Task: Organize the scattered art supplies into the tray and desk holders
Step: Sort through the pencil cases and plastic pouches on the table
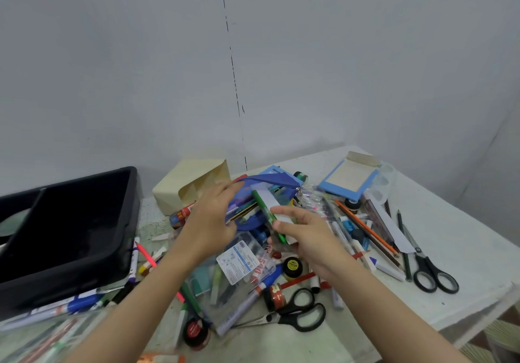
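While left hand (211, 216) fingers curl round the blue pouch (271, 179) above the tabletop pile, right hand (308, 237) fingers pinch the green marker (263, 208) beside it, long axis slanting far-left to near-right; cream holder (185, 179) just beyond, black tray (134, 193) well left, nearer the left hand.

Both bare forearms stretch in from the lower edge and converge, the left arm (135, 300) from the lower left and the right arm (394, 309) from the lower right, so the 2 hands sit near each other without touching. The left hand (212, 216) shows its back to the camera, wrist straight, its fingers and thumb curled round the edge of a pouch (270, 179) just beyond its knuckles. The right hand (306, 238) lies just right of it, palm turned left, thumb and 1 finger pinching a pen (263, 208) that sticks out past its fingertips.
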`<action>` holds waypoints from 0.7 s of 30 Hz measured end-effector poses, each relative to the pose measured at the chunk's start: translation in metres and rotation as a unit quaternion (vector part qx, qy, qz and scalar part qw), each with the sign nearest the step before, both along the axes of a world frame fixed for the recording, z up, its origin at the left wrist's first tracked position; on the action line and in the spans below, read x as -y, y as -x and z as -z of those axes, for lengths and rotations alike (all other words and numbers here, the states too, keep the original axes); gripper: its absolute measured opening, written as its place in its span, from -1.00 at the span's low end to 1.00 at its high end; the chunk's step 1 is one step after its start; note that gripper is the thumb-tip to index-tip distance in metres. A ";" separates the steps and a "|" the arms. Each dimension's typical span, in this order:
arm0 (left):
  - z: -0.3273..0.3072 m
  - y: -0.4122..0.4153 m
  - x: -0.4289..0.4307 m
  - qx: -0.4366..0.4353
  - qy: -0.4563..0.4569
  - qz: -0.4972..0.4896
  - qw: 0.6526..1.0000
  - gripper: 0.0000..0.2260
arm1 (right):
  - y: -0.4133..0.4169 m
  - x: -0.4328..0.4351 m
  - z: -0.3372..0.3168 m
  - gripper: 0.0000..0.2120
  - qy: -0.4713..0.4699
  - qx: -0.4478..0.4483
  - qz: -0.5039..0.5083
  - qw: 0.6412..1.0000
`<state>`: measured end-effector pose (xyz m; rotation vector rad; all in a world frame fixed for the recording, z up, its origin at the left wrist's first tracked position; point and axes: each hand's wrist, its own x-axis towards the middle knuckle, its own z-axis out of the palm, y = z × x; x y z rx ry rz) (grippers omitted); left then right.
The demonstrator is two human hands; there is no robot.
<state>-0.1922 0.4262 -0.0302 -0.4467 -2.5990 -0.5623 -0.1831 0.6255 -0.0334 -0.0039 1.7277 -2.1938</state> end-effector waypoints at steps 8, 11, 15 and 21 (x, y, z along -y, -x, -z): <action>0.002 0.001 -0.005 0.036 -0.056 0.055 0.996 -0.43 | 0.036 0.064 0.009 -0.55 0.034 -0.005 0.153 0.988; 0.003 0.002 -0.004 0.044 -0.060 0.060 0.995 -0.41 | 0.037 0.075 0.001 -0.72 -0.024 0.002 0.145 0.989; 0.002 0.001 0.001 0.073 -0.062 0.049 0.994 -0.32 | 0.036 0.071 -0.010 -0.86 -0.082 0.011 0.076 0.994; -0.001 0.000 0.000 0.071 -0.033 0.029 0.996 -0.22 | 0.039 0.056 -0.013 -0.73 -0.298 -0.098 0.001 0.950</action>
